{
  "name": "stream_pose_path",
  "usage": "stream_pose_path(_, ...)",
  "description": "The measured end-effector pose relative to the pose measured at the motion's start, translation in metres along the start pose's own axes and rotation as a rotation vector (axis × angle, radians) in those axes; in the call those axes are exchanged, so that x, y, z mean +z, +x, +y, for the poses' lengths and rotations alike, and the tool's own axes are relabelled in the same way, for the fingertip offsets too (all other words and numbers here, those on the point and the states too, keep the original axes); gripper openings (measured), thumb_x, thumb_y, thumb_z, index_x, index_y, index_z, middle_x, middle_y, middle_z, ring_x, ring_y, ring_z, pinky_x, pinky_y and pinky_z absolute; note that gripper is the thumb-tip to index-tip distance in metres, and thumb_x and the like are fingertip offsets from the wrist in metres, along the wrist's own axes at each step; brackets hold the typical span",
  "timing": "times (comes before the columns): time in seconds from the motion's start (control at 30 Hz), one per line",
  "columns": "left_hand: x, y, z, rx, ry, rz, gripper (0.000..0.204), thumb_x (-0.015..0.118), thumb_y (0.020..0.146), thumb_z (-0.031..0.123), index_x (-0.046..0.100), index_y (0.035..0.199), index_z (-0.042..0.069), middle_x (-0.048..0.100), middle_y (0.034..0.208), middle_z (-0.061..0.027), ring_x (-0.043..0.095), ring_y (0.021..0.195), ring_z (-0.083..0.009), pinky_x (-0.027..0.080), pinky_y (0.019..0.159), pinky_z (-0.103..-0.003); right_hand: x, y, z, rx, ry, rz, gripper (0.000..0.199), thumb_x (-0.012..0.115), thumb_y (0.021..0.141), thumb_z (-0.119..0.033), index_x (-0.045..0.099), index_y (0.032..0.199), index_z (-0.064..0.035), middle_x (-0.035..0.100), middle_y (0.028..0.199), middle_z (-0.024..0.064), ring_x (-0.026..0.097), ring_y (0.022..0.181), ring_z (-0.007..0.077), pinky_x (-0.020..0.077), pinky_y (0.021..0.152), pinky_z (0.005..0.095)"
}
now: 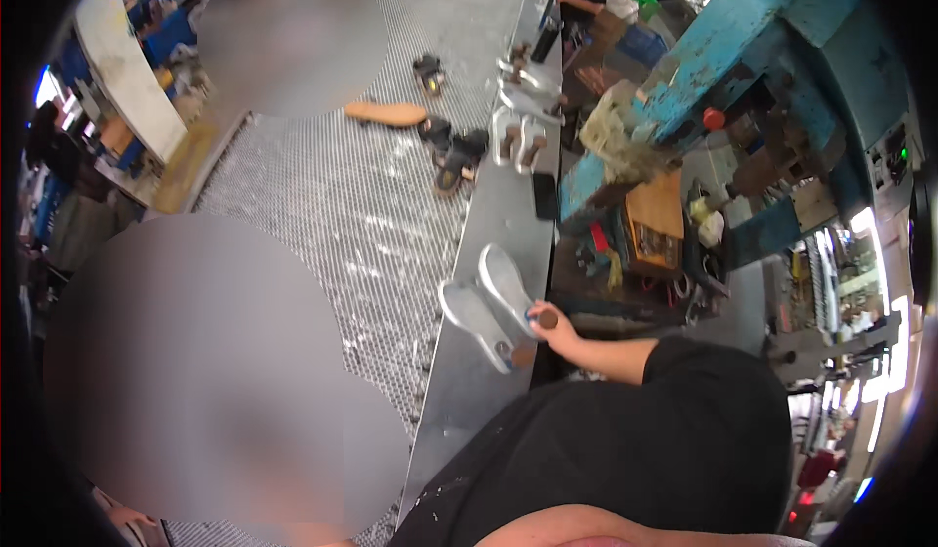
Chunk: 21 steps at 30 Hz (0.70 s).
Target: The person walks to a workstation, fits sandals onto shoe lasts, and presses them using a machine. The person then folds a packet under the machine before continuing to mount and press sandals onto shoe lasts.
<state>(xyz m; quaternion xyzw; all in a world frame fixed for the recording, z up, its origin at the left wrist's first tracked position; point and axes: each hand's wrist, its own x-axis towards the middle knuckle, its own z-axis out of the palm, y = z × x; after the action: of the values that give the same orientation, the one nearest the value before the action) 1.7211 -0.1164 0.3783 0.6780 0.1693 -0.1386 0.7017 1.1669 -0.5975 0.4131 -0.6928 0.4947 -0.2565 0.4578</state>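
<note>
My right hand [557, 332] reaches in from a black sleeve, its fingers closed around the heel end of a silver metal shoe last [505, 278]. That last lies sole side up on a grey metal ledge [454, 415], with a round brown part showing at my fingers. Close beside it, to the left, rests a second silver shoe last [472, 317] with a brown part at its near end. No left hand of mine can be made out.
A mesh conveyor belt [303, 171] runs along the ledge's left, carrying sandals [457, 161] and a tan sole [386, 112]. Farther up the ledge are a black phone [545, 196] and several more lasts [518, 142]. A blue machine [718, 34] stands right. People are nearby, some blurred.
</note>
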Motion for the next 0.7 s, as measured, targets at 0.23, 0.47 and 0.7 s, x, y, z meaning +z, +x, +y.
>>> stream_pose_path(0.23, 0.324, -0.233, -0.071, -0.57, -0.462, -0.837, 0.038, 0.055, 0.086, 0.006, 0.051, 0.122, 0.0, 0.06, 0.115, -0.0134, 0.058, 0.106, -0.0277, 0.048, 0.091, -0.04, -0.042, 0.013, -0.127, 0.076, 0.241, -0.171, 0.029, 0.066, 0.087, -0.023, 0.061, 0.099, 0.0019, 0.067, 0.09, 0.0079, 0.062, 0.085, 0.0156, 0.0453, 0.082, 0.0307)
stream_pose_path(0.47, 0.492, -0.376, -0.079, -0.525, -0.427, -1.204, 0.036, 0.039, 0.096, 0.03, 0.053, 0.121, 0.007, 0.06, 0.115, -0.0098, 0.057, 0.109, -0.0277, 0.045, 0.096, -0.041, -0.134, -0.042, -0.189, -0.082, 0.584, -0.28, 0.013, 0.057, 0.092, -0.01, 0.06, 0.082, -0.0015, 0.063, 0.084, 0.0056, 0.061, 0.102, 0.0207, 0.0437, 0.089, 0.0339)
stream_pose_path(0.7, 0.479, -0.592, -0.066, -0.507, -0.244, -1.667, 0.048, 0.046, 0.095, 0.039, 0.046, 0.131, 0.006, 0.052, 0.128, -0.0085, 0.051, 0.117, -0.0229, 0.038, 0.102, -0.038, -0.212, -0.06, -0.176, -0.347, 0.193, 0.243, 0.019, 0.059, 0.089, -0.016, 0.056, 0.103, -0.0039, 0.053, 0.108, 0.01, 0.052, 0.101, 0.0229, 0.0396, 0.09, 0.0323)
